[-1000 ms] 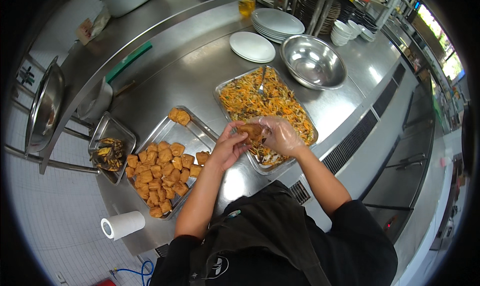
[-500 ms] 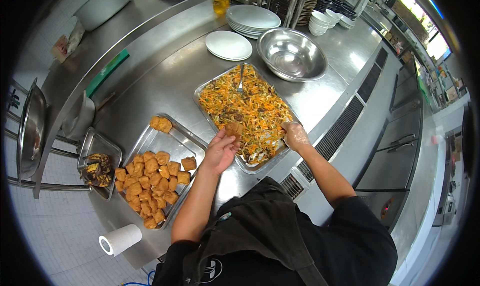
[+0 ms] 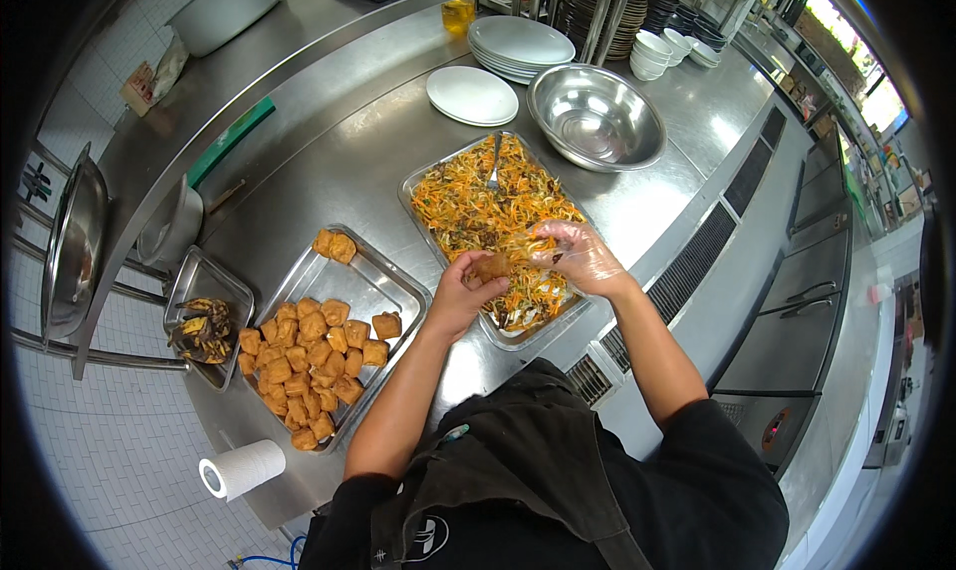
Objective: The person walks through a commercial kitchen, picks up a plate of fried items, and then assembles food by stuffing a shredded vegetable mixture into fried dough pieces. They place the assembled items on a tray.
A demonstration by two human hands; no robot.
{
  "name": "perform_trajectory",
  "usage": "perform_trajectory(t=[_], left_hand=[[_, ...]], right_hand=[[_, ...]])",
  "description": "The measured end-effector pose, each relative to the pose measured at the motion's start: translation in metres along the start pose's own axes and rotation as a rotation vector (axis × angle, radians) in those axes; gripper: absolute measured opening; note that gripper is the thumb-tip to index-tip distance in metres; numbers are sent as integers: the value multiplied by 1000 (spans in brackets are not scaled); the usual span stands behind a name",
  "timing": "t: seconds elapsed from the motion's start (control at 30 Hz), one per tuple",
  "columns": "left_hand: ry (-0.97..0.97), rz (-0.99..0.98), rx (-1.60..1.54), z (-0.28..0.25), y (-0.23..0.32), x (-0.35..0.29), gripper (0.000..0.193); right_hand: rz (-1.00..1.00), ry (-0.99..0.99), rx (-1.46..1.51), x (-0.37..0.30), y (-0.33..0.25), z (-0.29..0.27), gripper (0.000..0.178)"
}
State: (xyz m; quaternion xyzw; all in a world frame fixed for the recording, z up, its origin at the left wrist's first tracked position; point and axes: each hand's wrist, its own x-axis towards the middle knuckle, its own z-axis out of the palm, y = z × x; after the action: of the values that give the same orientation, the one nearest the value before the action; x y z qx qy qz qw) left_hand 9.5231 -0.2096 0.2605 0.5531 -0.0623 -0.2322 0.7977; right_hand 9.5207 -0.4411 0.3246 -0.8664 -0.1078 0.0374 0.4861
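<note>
My left hand [image 3: 460, 297] pinches a brown fried tofu puff [image 3: 491, 265] over the near part of a metal tray [image 3: 407, 204]. Beside it, my right hand [image 3: 586, 261], in a clear plastic glove, has its fingers closed on some shredded vegetable filling [image 3: 538, 241] close to the puff. Orange, pale and dark shreds of the same mix cover the tray, and a fork-like utensil [image 3: 495, 162] rests at its far end. To the left, a second metal tray [image 3: 393, 289] carries a heap of tofu puffs [image 3: 309, 356], two of them apart at its far corner.
A steel bowl [image 3: 602, 122] and white plates [image 3: 473, 96] stand beyond the filling tray. At the left are a small tray [image 3: 217, 373] with dark and yellow pieces and a paper roll [image 3: 244, 469]. A raised steel shelf [image 3: 299, 62] runs along the far left.
My right hand has lifted from the tray's right edge and moved left toward the tofu puff, with filling in its fingers. My left hand still holds the puff, now turned toward the right hand.
</note>
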Motion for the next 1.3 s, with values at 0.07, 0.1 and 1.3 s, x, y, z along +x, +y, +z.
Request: perform_trajectory(t=[0.07, 0.1, 1.3], left_hand=[[8, 24, 59, 4, 3, -1, 40], [-11, 58, 86, 5, 4, -1, 39], [-16, -123, -130, 20, -18, 23, 46]], right_hand=[[-223, -38, -157, 2, -7, 0, 38], [-198, -60, -243, 3, -9, 0, 36], [70, 305, -234, 4, 30, 39, 22]])
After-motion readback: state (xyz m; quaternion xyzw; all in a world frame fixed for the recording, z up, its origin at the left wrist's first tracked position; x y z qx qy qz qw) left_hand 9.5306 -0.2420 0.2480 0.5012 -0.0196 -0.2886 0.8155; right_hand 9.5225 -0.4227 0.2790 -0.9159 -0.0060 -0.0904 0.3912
